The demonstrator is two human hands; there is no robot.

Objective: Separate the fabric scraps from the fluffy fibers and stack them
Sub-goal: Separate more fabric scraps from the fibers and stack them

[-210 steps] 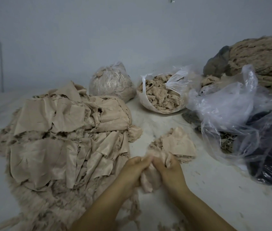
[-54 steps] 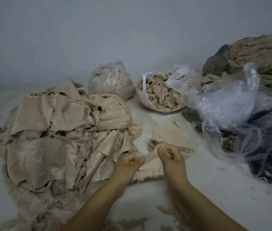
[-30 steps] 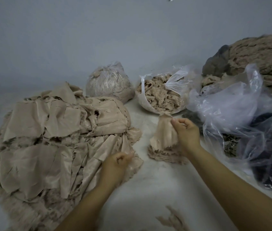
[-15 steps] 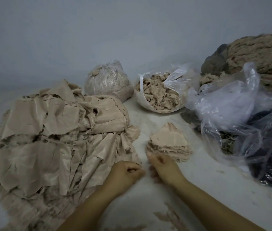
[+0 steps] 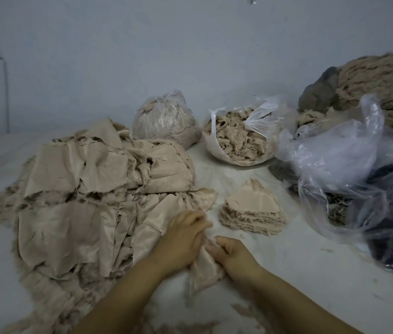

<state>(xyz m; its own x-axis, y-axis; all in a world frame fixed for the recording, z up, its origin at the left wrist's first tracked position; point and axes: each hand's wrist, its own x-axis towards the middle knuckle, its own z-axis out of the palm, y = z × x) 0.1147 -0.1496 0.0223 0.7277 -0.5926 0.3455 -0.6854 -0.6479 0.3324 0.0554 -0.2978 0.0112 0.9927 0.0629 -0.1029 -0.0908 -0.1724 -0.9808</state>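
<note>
where hands (image 5: 183,239) meet, stack (image 5: 253,213) beyond, bags (image 5: 237,138)

— What's behind the work area?
— A plain pale blue-grey wall (image 5: 142,49), dimly and evenly lit. A thin cable or pipe (image 5: 4,92) runs down it at the far left.
— And underneath?
— A whitish, smudged surface (image 5: 311,273) that meets the wall at the back; floor or tabletop, I can't tell
</note>
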